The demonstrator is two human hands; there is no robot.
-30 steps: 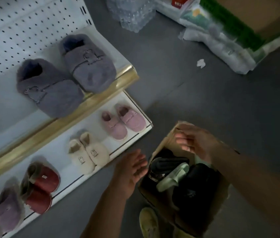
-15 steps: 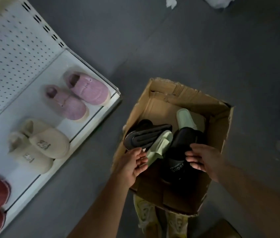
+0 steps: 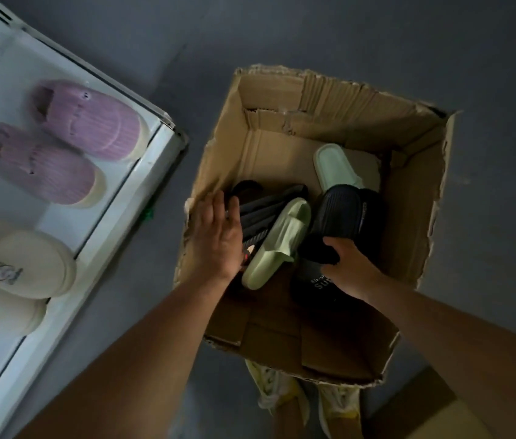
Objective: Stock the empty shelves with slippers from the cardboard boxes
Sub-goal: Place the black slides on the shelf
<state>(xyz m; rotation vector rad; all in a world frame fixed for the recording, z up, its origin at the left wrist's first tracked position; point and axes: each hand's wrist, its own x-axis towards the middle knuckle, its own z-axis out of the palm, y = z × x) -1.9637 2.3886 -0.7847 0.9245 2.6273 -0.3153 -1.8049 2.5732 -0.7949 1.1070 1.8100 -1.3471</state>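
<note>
Both hands now deeper in cardboard box: left hand, fingers straight, touching grey slipper; right hand gripping black slipper. Shelf at 9 o'clock, grey floor.

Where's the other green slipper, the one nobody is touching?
In the head view, that green slipper lies at the far end of the cardboard box, just beyond the black slipper that the right hand holds.

Left hand flat, fingers straight; right hand fingers curled, gripping
</note>
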